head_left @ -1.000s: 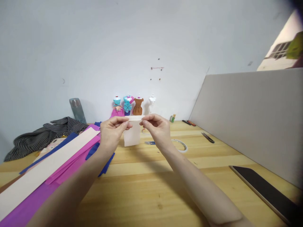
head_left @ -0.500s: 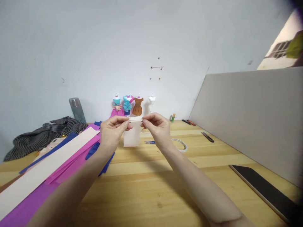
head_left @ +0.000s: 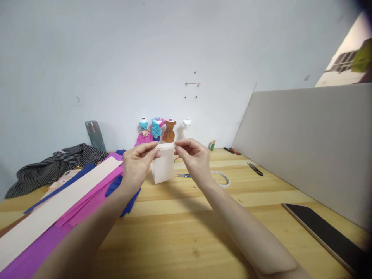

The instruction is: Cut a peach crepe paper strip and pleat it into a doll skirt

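A pale cream strip of paper (head_left: 163,167) hangs between my hands above the table, its top edge folded into a narrow band. My left hand (head_left: 138,159) pinches the left end of that band. At the right end, thumb and fingertips of my right hand (head_left: 193,157) are closed on the same strip. The lower part hangs free, slightly turned. Behind it stand small dress forms: one in a brown dress (head_left: 169,131), one with a blue paper flower (head_left: 156,131), one in turquoise and pink (head_left: 143,130) and a plain white one (head_left: 186,124).
Coloured paper sheets (head_left: 58,207) and striped cloth (head_left: 62,162) lie at left, near a flask (head_left: 95,135). Blue thread snips (head_left: 184,175), a tape roll (head_left: 228,180), black snips (head_left: 255,169), pens (head_left: 232,150) and a phone (head_left: 322,234) lie rightward, beside a grey panel (head_left: 308,143).
The hanging part of the paper has swung and turned, its lower edge now slanting. My left hand's fingers have shifted slightly along the band; my right hand stays nearly still.
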`<state>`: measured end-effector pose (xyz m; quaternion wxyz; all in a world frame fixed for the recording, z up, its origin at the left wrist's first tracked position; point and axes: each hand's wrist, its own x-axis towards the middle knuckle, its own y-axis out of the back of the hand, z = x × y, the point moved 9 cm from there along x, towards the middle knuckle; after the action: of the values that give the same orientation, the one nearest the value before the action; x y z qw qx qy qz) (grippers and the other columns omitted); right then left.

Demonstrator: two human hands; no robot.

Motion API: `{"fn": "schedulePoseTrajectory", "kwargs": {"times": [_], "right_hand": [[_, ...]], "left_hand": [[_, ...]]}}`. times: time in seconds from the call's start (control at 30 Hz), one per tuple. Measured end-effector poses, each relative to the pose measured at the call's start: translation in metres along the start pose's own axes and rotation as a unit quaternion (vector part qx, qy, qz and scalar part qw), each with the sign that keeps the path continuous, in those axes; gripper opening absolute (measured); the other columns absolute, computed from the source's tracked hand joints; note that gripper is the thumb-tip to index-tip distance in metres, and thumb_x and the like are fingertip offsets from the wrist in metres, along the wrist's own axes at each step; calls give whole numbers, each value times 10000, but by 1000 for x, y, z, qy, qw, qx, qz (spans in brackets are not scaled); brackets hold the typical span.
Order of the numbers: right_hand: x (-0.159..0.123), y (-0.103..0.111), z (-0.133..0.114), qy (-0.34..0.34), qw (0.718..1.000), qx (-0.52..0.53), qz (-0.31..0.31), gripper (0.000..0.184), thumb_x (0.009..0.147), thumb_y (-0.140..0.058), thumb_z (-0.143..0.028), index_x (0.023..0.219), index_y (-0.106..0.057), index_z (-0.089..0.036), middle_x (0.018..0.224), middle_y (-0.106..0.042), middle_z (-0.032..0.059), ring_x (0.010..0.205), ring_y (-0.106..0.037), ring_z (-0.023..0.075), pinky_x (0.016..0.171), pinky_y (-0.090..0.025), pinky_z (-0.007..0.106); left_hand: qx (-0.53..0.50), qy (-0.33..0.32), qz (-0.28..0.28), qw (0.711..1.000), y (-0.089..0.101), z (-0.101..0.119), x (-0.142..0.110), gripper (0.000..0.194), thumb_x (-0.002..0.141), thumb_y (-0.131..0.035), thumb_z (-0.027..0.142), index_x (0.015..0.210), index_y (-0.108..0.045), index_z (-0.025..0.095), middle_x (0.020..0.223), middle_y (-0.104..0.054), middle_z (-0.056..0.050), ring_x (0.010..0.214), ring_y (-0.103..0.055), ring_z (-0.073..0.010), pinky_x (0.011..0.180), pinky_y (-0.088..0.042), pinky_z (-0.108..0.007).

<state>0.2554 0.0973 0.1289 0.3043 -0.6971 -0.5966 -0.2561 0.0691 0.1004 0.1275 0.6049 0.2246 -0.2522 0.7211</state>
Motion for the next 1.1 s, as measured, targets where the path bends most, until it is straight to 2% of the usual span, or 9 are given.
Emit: {"fn": "schedulePoseTrajectory", "kwargs": {"times": [0.2, 0.4, 0.73, 0.97, 1.1], "right_hand": [[-2, 1, -5, 41, 998, -54, 0, 96, 786, -624, -226, 847, -694, -200, 785, -655, 11, 640, -628, 126, 626, -537, 286], [-4, -1, -8, 62, 994, -92, -8, 106, 818, -591, -215, 872, -681, -205, 809, -642, 20, 702, -639, 141, 655, -524, 288], [-7, -2, -13, 85, 984, -154, 6, 82, 834, -554, -226, 820, -632, -204, 749, -631, 25, 709, -627, 160, 630, -524, 292], [-9, -4, -18, 99, 984, -150, 3, 77, 834, -545, -188, 810, -617, -205, 734, -619, 14, 698, -629, 155, 642, -514, 297], [-10, -5, -21, 107, 981, -160, 1, 85, 834, -540, -180, 802, -615, -206, 731, -614, 13, 695, -624, 153, 637, -508, 297]], "left_hand": [[68, -107, 1, 992, 2, 13, -6, 117, 749, -689, 237, 844, -753, 211, 800, -748, -11, 673, -694, -146, 692, -577, -272], [124, -156, -3, 980, 2, 19, -10, 123, 782, -659, 230, 863, -751, 223, 804, -746, -8, 707, -696, -148, 744, -557, -274], [112, -127, 16, 985, 4, 13, -11, 120, 774, -656, 235, 854, -742, 214, 779, -740, -7, 696, -702, -155, 726, -572, -277], [27, -65, 15, 997, 0, 6, -7, 106, 742, -694, 240, 822, -727, 178, 701, -726, -4, 603, -685, -131, 637, -593, -249], [14, -49, 17, 999, 1, 5, -4, 173, 726, -709, 242, 885, -738, 181, 795, -746, -22, 607, -683, -125, 625, -596, -247]]}}
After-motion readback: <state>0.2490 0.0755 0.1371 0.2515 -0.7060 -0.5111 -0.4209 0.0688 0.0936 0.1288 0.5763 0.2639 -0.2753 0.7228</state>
